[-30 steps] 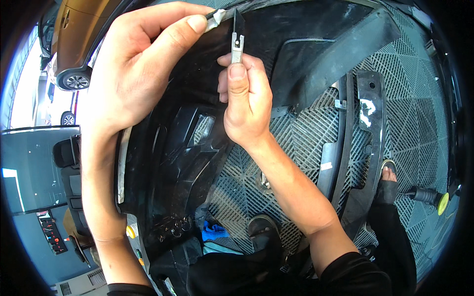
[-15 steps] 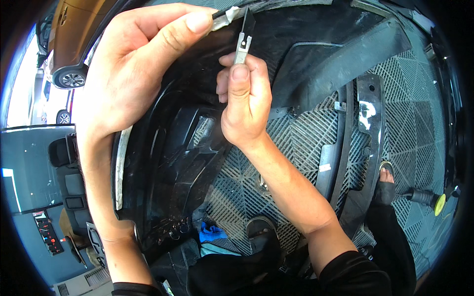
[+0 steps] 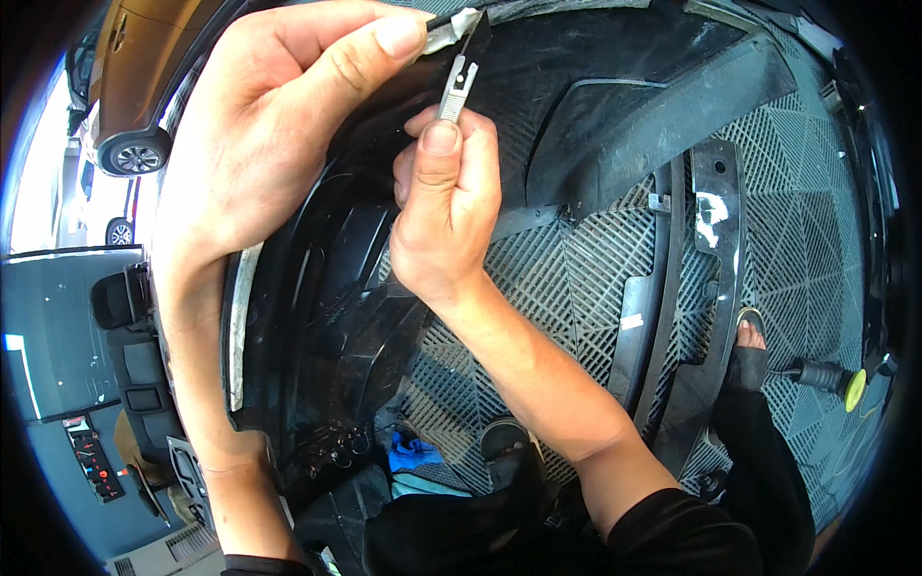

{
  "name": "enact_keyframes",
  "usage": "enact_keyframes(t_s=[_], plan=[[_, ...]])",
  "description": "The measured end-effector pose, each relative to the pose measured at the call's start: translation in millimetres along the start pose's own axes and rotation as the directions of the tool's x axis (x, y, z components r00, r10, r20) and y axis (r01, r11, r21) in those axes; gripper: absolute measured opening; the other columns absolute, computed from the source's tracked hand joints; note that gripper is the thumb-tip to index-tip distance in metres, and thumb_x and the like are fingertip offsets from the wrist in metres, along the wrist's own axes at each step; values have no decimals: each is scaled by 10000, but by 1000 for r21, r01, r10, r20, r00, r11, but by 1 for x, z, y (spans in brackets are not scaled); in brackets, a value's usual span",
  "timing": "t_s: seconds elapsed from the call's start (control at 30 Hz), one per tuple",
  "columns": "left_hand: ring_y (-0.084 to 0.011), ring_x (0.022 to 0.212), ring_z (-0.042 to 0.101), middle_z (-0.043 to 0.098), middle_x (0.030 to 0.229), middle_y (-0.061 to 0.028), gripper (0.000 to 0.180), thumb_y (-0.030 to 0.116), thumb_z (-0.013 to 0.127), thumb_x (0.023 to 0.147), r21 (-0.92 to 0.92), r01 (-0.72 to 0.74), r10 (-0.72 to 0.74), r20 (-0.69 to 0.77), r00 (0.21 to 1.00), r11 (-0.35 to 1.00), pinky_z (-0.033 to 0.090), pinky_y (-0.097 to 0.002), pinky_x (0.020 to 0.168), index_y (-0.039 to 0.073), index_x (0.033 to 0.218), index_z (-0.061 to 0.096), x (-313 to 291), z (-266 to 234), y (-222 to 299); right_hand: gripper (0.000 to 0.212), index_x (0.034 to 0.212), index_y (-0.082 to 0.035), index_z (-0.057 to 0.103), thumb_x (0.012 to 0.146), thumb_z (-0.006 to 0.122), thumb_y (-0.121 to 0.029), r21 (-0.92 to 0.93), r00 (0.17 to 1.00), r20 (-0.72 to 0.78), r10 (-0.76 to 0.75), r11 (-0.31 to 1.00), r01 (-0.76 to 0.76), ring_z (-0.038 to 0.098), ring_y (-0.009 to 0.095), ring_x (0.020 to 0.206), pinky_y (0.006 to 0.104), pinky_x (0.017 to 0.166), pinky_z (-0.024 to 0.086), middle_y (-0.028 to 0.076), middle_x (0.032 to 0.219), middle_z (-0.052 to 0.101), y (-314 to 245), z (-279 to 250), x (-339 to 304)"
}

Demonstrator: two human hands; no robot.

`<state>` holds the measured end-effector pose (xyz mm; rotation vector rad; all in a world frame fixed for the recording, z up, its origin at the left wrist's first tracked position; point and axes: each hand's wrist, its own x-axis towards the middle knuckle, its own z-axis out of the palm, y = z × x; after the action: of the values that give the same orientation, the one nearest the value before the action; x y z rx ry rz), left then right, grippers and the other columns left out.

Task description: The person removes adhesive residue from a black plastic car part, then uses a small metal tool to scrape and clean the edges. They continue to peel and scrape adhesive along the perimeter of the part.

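In the head view, the left hand was clamped over the upper rim of a large black plastic wheel-arch liner, thumb and fingers pinching the rim where a pale scuffed patch showed at the top of the frame. The right hand was closed in a pinch grip on a small metal clip, thumb pressing it against the curled forefinger. The clip rose straight out of that grip, so it lay just above the right hand and just beside the left thumb tip. Its long axis ran nearly upright in the frame, leaning slightly to the right, with its upper end pointing at the liner's rim and seemingly touching it, though the rim's dark edge made contact hard to judge. The right hand was the nearer one, since it carried the clip; the left only steadied the liner.

Behind the liner lay a grey grid floor mat, with long black trim strips resting on it. A sandalled foot stood at the right, and a black tool with a yellow end lay beyond it.
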<state>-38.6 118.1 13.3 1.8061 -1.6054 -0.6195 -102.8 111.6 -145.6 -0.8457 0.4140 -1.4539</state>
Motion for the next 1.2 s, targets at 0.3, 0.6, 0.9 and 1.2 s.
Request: enact_keyframes(t_s=[0.3,0.6,0.9,1.2], plan=[[-132,907,699,753,1024,-62,337,310,631,1034,-20,5,-4,16,1000,1000,532,-256,853,23,1176,734,2,-2,-2,379,1054,-52,493,1090,473,-429,79,1000,0,12,997,-12,362,22,527,206,469,302,-51,656,423,4,7,-1],[-122,862,700,749,988,-60,329,301,620,1040,-79,-6,11,62,998,997,548,-249,809,21,1177,725,3,-2,-5,381,1052,-62,478,1090,463,-441,123,999,15,42,991,-43,355,18,523,200,465,293,-46,670,431,2,10,-3],[-107,844,690,747,975,-50,317,292,619,1042,-105,20,-14,49,999,994,542,-238,792,16,1158,723,2,-1,-1,384,1043,-72,468,1087,461,-454,152,998,14,56,987,-58,350,17,525,200,461,285,-45,679,430,0,14,-5],[-111,834,678,747,953,-50,409,393,633,1025,-62,117,-119,-18,993,991,527,-247,783,17,1142,742,2,-1,5,394,1031,-70,461,1088,450,-460,129,999,21,34,991,-36,349,14,529,194,461,285,-49,687,429,4,17,-8]])
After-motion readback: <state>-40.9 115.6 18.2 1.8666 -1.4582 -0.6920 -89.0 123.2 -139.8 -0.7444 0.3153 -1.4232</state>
